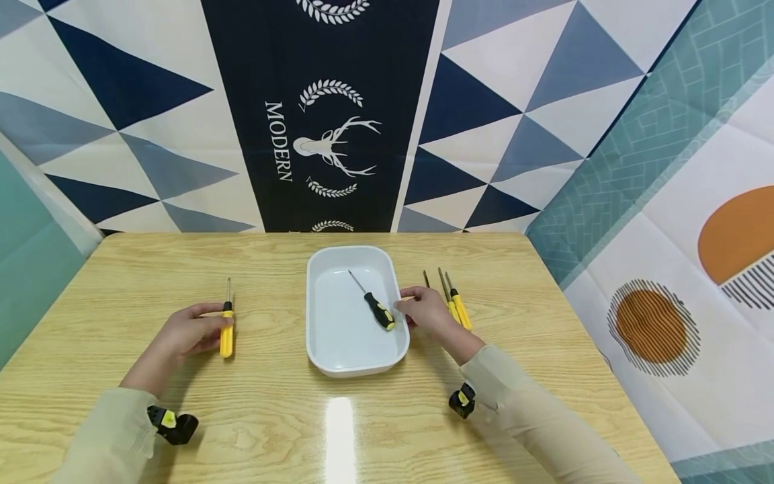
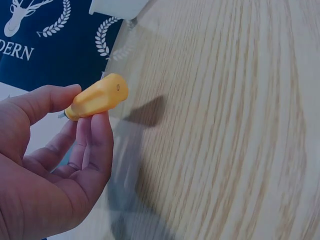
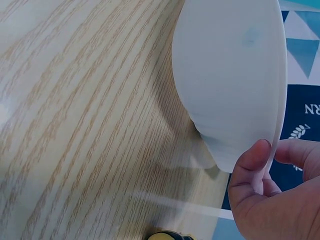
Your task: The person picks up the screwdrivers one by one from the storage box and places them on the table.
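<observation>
On the left of the table, my left hand point(image 1: 192, 329) pinches a yellow-handled screwdriver point(image 1: 226, 341). Its shaft points away from me, and the left wrist view shows the yellow handle point(image 2: 100, 97) between thumb and fingers, above the tabletop. Near the middle stands a white plastic tray point(image 1: 332, 336). Inside it lies a black-and-yellow screwdriver point(image 1: 377, 311), tip towards the back. My right hand point(image 1: 428, 311) grips the tray's right rim; the right wrist view shows thumb and fingers on both sides of the tray wall point(image 3: 230, 75).
Right of the tray lie two yellow-handled screwdrivers point(image 1: 461, 310) and a dark shaft point(image 1: 426, 278) partly hidden by the right hand. The wooden table point(image 1: 272, 417) ends at a patterned cloth point(image 1: 326, 161) behind and another cloth point(image 1: 653, 323) on the right.
</observation>
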`<move>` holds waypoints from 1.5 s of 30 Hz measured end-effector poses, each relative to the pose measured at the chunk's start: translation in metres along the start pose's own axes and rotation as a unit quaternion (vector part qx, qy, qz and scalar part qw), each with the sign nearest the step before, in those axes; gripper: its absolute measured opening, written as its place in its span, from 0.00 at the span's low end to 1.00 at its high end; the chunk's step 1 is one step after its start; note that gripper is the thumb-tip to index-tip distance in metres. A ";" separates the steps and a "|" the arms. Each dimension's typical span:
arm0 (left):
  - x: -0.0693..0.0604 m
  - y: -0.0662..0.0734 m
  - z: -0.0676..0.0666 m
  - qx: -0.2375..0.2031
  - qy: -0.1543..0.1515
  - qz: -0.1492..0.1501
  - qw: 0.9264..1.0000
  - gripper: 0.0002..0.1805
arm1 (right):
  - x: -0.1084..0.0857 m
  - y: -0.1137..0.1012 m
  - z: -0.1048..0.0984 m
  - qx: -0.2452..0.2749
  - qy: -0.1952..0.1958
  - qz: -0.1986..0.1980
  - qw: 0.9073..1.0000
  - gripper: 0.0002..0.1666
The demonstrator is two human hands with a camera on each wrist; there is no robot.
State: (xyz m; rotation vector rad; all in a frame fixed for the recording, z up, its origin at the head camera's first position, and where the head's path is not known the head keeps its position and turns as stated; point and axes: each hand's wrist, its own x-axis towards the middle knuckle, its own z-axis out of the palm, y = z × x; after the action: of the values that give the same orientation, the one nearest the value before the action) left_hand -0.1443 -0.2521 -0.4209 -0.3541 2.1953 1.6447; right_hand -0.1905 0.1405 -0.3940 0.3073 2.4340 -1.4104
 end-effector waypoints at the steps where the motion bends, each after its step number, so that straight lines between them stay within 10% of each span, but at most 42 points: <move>1: 0.000 -0.001 -0.001 0.002 0.002 -0.001 1.000 0.39 | 0.000 0.000 0.000 0.000 0.000 0.001 1.000 0.21; 45: 0.001 -0.019 -0.036 0.066 0.027 -0.040 0.997 0.37 | 0.001 0.001 0.001 0.003 0.006 -0.011 1.000 0.20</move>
State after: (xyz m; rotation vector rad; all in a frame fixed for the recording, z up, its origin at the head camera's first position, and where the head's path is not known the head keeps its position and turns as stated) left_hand -0.1423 -0.2918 -0.4288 -0.4478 2.2835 1.4563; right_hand -0.1905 0.1403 -0.3958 0.2920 2.4510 -1.4303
